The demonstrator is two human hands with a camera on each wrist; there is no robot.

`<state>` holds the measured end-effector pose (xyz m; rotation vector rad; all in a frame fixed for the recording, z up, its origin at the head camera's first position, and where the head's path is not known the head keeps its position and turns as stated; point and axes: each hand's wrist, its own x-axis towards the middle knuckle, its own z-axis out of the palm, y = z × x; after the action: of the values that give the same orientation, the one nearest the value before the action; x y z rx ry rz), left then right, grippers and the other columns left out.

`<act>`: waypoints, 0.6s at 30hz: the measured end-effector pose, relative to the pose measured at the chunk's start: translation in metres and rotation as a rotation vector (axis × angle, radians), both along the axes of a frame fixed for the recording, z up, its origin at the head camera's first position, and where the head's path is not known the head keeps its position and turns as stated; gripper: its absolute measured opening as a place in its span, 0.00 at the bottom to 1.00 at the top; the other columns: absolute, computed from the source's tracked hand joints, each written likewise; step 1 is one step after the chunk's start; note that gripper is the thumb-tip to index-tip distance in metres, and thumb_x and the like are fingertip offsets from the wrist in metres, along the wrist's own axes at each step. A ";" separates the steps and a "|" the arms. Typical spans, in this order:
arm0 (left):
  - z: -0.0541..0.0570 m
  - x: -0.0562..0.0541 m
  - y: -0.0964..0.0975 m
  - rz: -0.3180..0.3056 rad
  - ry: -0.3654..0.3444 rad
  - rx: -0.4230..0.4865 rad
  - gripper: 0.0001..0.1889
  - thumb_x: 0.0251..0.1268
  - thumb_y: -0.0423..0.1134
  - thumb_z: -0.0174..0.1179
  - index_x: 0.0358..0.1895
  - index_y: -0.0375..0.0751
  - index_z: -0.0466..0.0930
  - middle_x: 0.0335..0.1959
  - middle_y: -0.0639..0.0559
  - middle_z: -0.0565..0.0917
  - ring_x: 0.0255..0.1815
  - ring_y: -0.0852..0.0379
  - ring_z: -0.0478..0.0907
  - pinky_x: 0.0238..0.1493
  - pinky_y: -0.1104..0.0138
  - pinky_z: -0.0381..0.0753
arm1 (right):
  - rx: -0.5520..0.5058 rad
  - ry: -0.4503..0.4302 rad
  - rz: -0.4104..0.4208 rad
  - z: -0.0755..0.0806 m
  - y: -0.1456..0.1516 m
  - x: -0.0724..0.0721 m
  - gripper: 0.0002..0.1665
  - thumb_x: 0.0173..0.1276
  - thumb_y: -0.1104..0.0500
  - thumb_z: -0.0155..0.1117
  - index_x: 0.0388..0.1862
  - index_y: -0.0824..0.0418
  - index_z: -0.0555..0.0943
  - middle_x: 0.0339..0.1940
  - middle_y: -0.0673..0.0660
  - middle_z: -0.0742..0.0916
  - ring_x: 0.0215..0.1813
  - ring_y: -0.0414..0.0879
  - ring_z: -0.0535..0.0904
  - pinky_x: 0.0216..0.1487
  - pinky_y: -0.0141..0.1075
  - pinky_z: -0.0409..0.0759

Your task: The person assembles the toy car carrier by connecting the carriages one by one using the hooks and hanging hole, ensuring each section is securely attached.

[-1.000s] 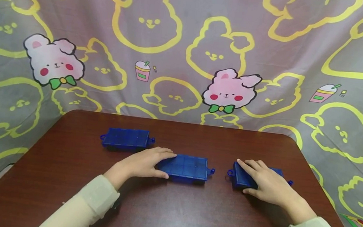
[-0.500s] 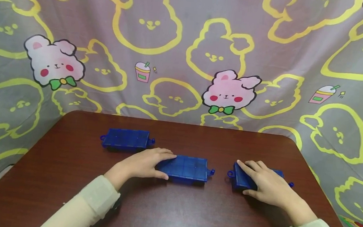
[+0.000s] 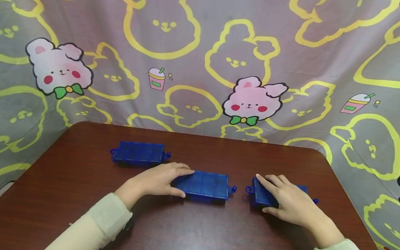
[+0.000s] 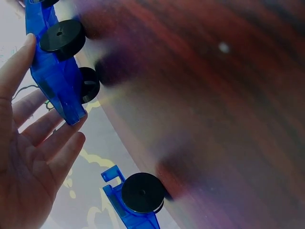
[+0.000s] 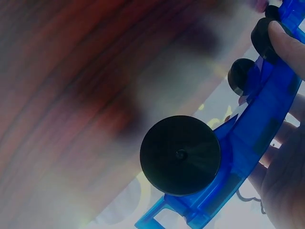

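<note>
A blue see-through toy car base (image 3: 205, 184) sits mid-table, hook at its right end. My left hand (image 3: 157, 180) grips its left end, thumb along the near side and fingers on the far side. In the left wrist view its black wheels (image 4: 62, 40) show under the frame. To the right, a matching car base (image 3: 261, 194) lies under my right hand (image 3: 294, 203), which holds it by the near and far sides. That base's loop faces the middle one's hook across a small gap. The right wrist view shows a large black wheel (image 5: 180, 155) and the thumb on the side.
A third blue car base (image 3: 140, 152) stands farther back on the left, also seen as a wheeled blue end (image 4: 138, 219) in the left wrist view. The brown table (image 3: 190, 235) ends at a patterned cloth (image 3: 190, 72) behind.
My right hand has slid its car base a little to the left, narrowing the gap to the middle one. The left hand and the other two bases have stayed put.
</note>
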<state>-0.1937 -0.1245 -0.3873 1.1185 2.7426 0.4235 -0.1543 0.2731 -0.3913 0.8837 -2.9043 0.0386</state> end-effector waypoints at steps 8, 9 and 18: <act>-0.001 0.001 -0.001 0.009 -0.010 0.002 0.38 0.60 0.58 0.68 0.72 0.46 0.70 0.71 0.45 0.73 0.71 0.46 0.70 0.70 0.50 0.71 | 0.000 0.010 0.022 0.001 -0.010 -0.001 0.55 0.52 0.40 0.78 0.75 0.56 0.67 0.63 0.59 0.79 0.58 0.53 0.75 0.51 0.48 0.82; -0.001 0.000 -0.001 0.008 -0.008 0.003 0.38 0.60 0.58 0.68 0.72 0.46 0.70 0.71 0.45 0.73 0.71 0.46 0.70 0.70 0.50 0.71 | -0.002 0.006 0.025 0.001 -0.012 -0.001 0.54 0.53 0.40 0.78 0.76 0.56 0.67 0.63 0.59 0.79 0.58 0.53 0.75 0.51 0.49 0.82; -0.002 -0.001 -0.001 0.006 -0.005 0.007 0.38 0.60 0.58 0.68 0.72 0.46 0.70 0.70 0.45 0.73 0.71 0.46 0.71 0.70 0.50 0.71 | -0.012 0.018 0.050 0.000 -0.022 -0.004 0.54 0.53 0.40 0.78 0.75 0.58 0.67 0.63 0.59 0.79 0.59 0.53 0.75 0.51 0.48 0.83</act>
<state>-0.1944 -0.1251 -0.3891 1.1091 2.7436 0.4357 -0.1586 0.2507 -0.3914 0.9504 -2.8624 0.0515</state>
